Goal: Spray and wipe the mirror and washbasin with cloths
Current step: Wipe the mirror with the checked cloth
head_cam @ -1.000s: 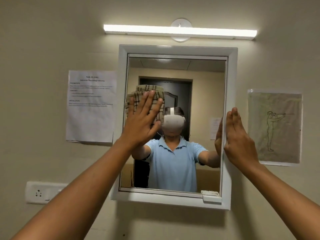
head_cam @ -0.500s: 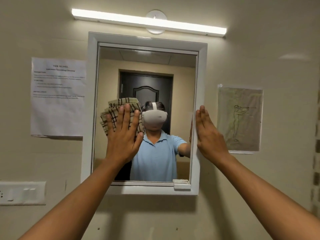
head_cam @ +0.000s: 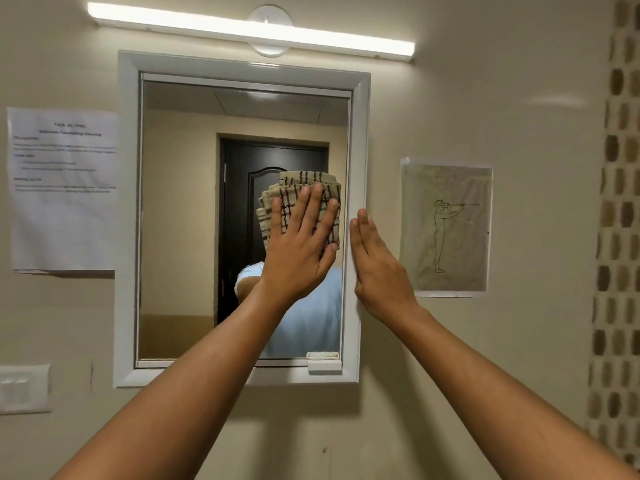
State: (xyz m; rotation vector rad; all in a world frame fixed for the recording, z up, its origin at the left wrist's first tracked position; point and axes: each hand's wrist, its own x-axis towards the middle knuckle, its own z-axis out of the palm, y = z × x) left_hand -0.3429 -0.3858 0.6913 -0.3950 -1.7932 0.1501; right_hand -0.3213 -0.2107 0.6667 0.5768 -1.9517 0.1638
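Observation:
A white-framed mirror (head_cam: 180, 216) hangs on the beige wall ahead. My left hand (head_cam: 299, 247) lies flat with straight fingers on a folded beige cloth with dark checks (head_cam: 292, 194), pressing it against the glass in the mirror's right half at mid height. My right hand (head_cam: 375, 268), fingers straight and together, rests edge-on against the mirror's right frame (head_cam: 358, 150). The washbasin is out of view below.
A tube light (head_cam: 249, 31) runs above the mirror. A printed sheet (head_cam: 64, 188) is taped to the wall on the left, a line drawing (head_cam: 446, 226) on the right. A switch plate (head_cam: 24, 388) sits low left. Mosaic tiles (head_cam: 616, 237) run down the far right.
My left hand has slid the cloth across the glass from the left side to the right side, close to the frame. My right hand stays on the right frame.

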